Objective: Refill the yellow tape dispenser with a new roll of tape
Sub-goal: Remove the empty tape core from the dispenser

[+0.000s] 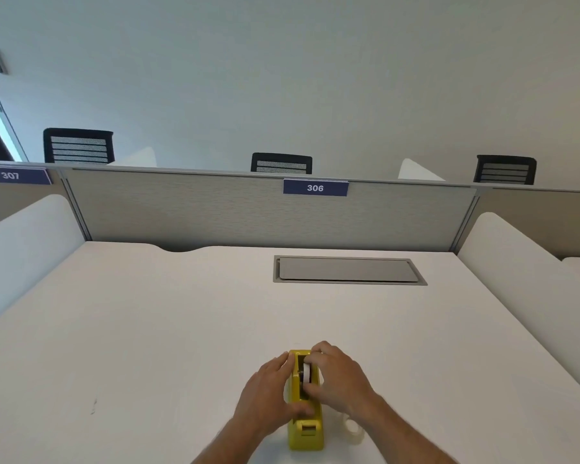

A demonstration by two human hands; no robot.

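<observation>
My left hand (pixel 271 390) clamps the yellow tape dispenser (pixel 306 430) near the desk (pixel 148 329) front edge, right hand (pixel 340 375) pinching the white tape roll (pixel 306 372) in its cradle by the rims; dispenser looks heavy, stiff, roll light, slick.

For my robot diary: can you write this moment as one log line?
left hand: steadies dispenser | right hand: on roll in slot | spare roll: on desk
</observation>
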